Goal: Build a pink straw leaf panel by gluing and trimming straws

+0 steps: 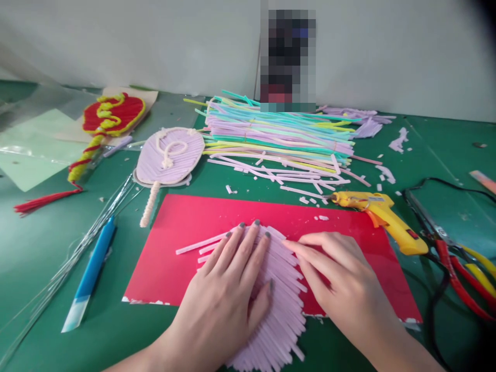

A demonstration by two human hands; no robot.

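Lavender pipe cleaner strips point(282, 310) lie side by side in a fan-like layer over a glossy red sheet point(174, 222) and past its near edge. My left hand point(227, 289) rests flat on this layer, its fingers stretched out and pressing down. At the layer's upper right edge, my right hand point(341, 274) is closed, with thumb and index finger pinching the end of one lavender strip. A longer strip point(201, 244) sticks out to the left beyond my left fingers. The underside of the layer is hidden.
Behind the sheet lie bundled pipe cleaners point(279, 126) and cut scraps. A yellow glue gun point(383, 212) and red-handled pliers point(461, 279) are at right. At left are a lavender fan point(170, 155), a red fan point(116, 114), wires point(81, 240) and a blue tube point(95, 263).
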